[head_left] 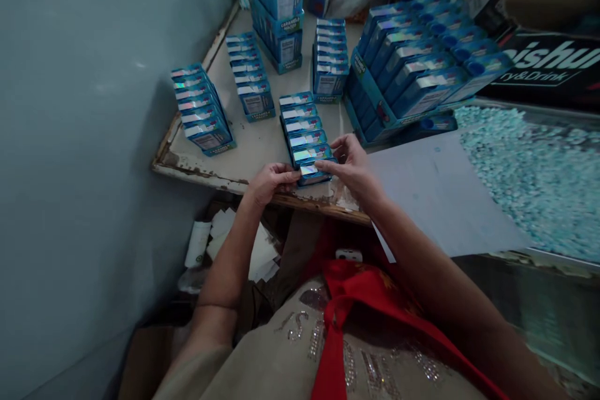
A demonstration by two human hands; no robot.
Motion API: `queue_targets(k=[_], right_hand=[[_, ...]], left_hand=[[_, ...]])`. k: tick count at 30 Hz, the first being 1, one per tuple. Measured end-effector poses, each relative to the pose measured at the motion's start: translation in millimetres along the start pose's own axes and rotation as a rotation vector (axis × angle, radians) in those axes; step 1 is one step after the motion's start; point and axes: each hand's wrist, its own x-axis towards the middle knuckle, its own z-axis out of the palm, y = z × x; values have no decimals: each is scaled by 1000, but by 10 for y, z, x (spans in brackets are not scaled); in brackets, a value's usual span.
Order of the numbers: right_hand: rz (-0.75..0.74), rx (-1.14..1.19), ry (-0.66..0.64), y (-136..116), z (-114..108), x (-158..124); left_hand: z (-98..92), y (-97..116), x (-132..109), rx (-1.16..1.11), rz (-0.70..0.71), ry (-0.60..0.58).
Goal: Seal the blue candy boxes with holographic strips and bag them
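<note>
Both my hands are at the near end of a row of small blue candy packs (305,137), close to the table's front edge. My left hand (272,182) has its fingers pressed together against the left side of the nearest candy pack (315,179). Across from it, my right hand (352,169) grips the same pack's right side, thumb over its shiny top. The packs stand upright one behind another. A tray around them cannot be made out clearly.
Similar rows of packs stand at left (206,114), behind (250,78) and further back (330,62). A stacked pair of trays (277,25) rises beyond. At right are a large full tray (412,75), a white sheet (431,194) and a container of pale blue pellets (548,181). A wall (84,137) borders the left.
</note>
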Motion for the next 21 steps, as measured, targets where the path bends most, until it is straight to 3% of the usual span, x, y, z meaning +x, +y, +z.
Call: queue_targets(k=[4, 9, 15, 18, 21], right_hand=[[-29, -10, -12, -4, 47, 29], [48, 37, -19, -12, 9, 73], [50, 50, 4, 48, 72, 42], [80, 43, 22, 39, 92, 4], [198, 47, -67, 49, 24, 10]], left_hand=[[-1, -43, -60, 43, 41, 170], [38, 29, -178, -21, 190, 402], [262, 67, -197, -3, 148, 302], [244, -5, -207, 8, 133, 349], [196, -114, -246, -4, 178, 441]])
